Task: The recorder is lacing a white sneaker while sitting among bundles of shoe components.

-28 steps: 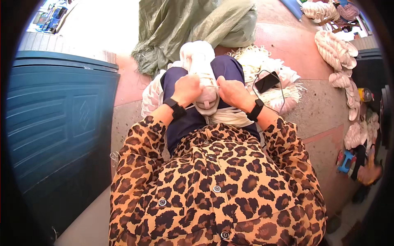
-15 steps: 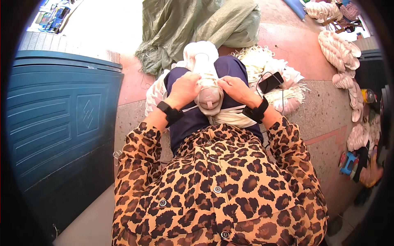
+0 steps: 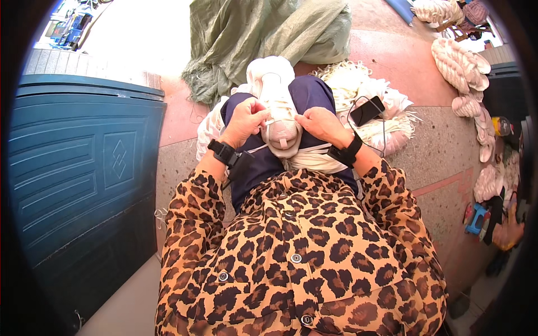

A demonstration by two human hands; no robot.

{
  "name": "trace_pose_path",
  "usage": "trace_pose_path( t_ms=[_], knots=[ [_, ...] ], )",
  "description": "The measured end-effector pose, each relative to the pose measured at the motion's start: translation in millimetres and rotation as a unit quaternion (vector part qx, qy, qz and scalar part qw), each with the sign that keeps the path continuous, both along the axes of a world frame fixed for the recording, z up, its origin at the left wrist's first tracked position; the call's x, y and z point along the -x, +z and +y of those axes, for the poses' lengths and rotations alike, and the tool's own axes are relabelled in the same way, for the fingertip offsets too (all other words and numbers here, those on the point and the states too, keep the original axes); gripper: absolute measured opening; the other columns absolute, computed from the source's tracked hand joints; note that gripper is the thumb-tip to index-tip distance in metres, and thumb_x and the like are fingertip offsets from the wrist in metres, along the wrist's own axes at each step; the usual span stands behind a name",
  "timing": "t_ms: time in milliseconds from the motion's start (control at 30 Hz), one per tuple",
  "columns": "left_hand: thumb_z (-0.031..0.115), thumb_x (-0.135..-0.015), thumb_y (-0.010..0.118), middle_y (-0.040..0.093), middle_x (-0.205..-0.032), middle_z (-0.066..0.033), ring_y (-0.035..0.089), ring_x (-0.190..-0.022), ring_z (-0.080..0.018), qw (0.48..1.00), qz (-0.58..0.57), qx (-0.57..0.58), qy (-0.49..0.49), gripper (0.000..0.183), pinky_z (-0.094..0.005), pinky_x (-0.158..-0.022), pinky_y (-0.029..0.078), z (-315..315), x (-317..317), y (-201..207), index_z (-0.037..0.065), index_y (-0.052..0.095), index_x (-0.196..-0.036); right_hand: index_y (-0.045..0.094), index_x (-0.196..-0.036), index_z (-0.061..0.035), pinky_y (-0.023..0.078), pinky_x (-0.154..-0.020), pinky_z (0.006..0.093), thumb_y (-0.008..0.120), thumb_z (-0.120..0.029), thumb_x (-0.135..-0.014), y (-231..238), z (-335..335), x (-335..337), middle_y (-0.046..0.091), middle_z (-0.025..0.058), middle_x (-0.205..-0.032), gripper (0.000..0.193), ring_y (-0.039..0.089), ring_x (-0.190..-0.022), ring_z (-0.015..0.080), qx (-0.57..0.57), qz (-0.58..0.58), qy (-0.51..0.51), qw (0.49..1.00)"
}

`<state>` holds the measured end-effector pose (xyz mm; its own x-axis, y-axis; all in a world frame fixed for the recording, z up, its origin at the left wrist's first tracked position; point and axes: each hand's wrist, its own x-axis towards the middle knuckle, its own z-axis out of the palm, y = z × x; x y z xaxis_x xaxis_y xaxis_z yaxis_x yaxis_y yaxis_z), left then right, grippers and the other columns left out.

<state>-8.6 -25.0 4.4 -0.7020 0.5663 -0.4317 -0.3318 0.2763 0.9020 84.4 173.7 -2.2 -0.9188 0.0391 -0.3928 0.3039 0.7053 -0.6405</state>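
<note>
A pale sneaker [image 3: 282,134] is held between my knees, its pinkish toe toward me. White shoelace [image 3: 276,119] runs across its lower eyelets. My left hand [image 3: 245,120] is at the left side of the toe, thumb and forefinger closed on the lace. On the opposite side, my right hand [image 3: 324,124] has its fingertips pinched at the lace's edge by the eyelets; the other fingers curl under. More loose cream laces [image 3: 314,161] lie across my lap. Both wrists wear black straps.
A phone [image 3: 367,111] with a cable lies on a heap of white shoes and laces [image 3: 386,98] by my right knee. Ahead sits a grey-green woven sack [image 3: 269,33]. A blue panelled door [image 3: 84,151] stands left. Pale bundled shoes [image 3: 457,64] line the right side.
My left hand has drawn slightly left, away from the toe, and its fingers have turned more upward. My right hand stays close to the lace. The view has shifted a little.
</note>
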Motion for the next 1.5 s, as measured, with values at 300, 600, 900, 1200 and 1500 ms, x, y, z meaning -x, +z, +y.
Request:
trace_pose_path(
  t_ms=[300, 600, 900, 1200, 1500],
  knots=[
    [0.009, -0.077, 0.062, 0.055, -0.067, -0.0025, 0.051, -0.055, -0.0079, 0.994, -0.048, 0.067, -0.076, 0.015, -0.0185, -0.043, 0.041, -7.9, 11.8, -2.3, 0.001, 0.055, -0.087, 0.056, -0.065, -0.0022, 0.043, -0.058, 0.0372, 0.056, -0.024, -0.078, 6.5, 4.0, -15.5, 0.054, 0.013, -0.066, 0.025, 0.055, -0.065, 0.0299, -0.039, 0.295, 0.005, 0.955],
    [0.008, -0.074, 0.055, 0.061, -0.071, -0.0103, 0.056, -0.053, -0.0194, 0.91, 0.368, 0.177, -0.074, 0.016, -0.0285, -0.048, 0.044, -18.0, 0.8, -13.4, 0.001, 0.058, -0.088, 0.056, -0.082, -0.0106, 0.037, -0.064, 0.0321, 0.062, -0.024, -0.073, 2.6, 91.0, -77.2, 0.052, 0.0023, -0.068, 0.016, 0.051, -0.067, 0.0196, -0.278, 0.334, 0.075, 0.898],
    [0.016, -0.077, 0.061, 0.053, -0.055, 0.001, 0.041, -0.037, -0.0049, 0.95, -0.017, 0.221, -0.221, 0.024, -0.0193, -0.032, 0.028, -17.7, 0.8, 20.9, 0.005, 0.054, -0.098, 0.055, -0.101, -0.005, 0.041, -0.07, 0.0346, 0.06, -0.013, -0.073, 5.2, 4.8, -19.3, 0.058, 0.0092, -0.08, 0.029, 0.055, -0.08, 0.0255, -0.094, 0.317, 0.104, 0.938],
    [0.019, -0.088, 0.049, 0.059, -0.094, -0.0112, 0.057, -0.083, -0.0197, 0.952, -0.051, -0.277, 0.118, 0.019, -0.0332, -0.079, 0.045, -80.2, 48.1, 77.6, 0.003, 0.056, -0.094, 0.048, -0.11, 0.0008, 0.039, -0.052, 0.0194, 0.05, -0.015, -0.087, 74.1, 132.7, -53.0, 0.044, -0.0032, -0.062, 0.028, 0.044, -0.053, 0.0058, 0.569, 0.159, -0.231, 0.773],
    [0.025, -0.092, 0.043, 0.036, -0.06, 0.0031, 0.037, -0.053, -0.0064, 0.909, -0.007, -0.306, 0.285, 0.02, -0.023, -0.053, 0.035, -188.0, 114.2, 107.8, 0.006, 0.049, -0.096, 0.045, -0.114, 0.0029, 0.041, -0.09, 0.0298, 0.043, -0.01, -0.089, 121.4, 152.2, -61.6, 0.055, 0.0097, -0.1, 0.028, 0.053, -0.093, 0.0158, 0.523, 0.338, -0.357, 0.696]
  ],
)
